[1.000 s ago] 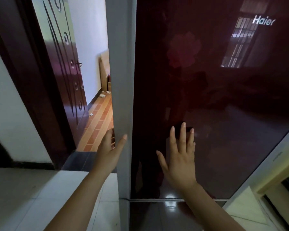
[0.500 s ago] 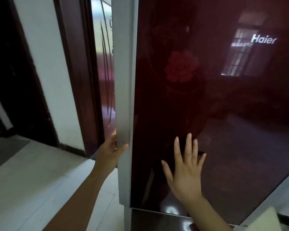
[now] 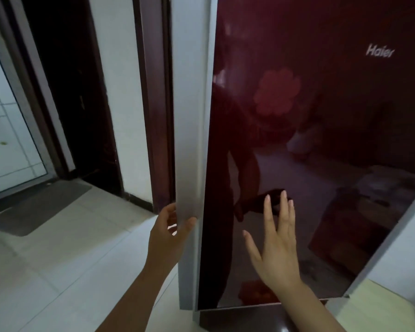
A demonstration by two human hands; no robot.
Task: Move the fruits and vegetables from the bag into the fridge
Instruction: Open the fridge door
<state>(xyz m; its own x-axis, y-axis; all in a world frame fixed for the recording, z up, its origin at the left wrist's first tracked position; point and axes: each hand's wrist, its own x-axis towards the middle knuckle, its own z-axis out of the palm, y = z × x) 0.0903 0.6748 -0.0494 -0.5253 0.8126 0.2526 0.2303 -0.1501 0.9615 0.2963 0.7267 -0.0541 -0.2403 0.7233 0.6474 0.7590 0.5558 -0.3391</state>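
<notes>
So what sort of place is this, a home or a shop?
Most likely a home: a dark red Haier fridge door, a pale tiled floor, a dark wooden door frame and a grey doormat.

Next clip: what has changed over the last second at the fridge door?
The fridge door has swung leftward against the background, though the camera turned too: its grey edge, earlier before the open doorway, now stands at the brown door frame. The right hand has spread its fingers. The left hand still grips that edge; the right hand stays open at the red front.
</notes>
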